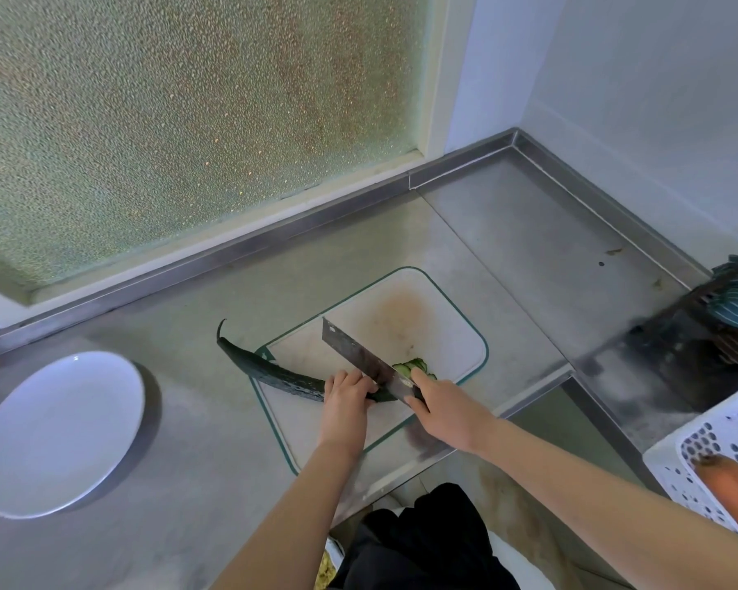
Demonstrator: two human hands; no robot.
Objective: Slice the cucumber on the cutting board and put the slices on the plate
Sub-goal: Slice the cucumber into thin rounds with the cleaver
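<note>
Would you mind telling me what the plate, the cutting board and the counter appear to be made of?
The plate: probably glazed ceramic, white and glossy with soft reflections; melamine is possible. The cutting board: likely plastic, matt white with a green rim and a brownish stain. The counter: stainless steel, brushed grey sheen, folded metal upstand at the wall.

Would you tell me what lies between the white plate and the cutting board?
In the head view, just bare steel counter, though the cucumber overhangs the cutting board toward the plate.
</note>
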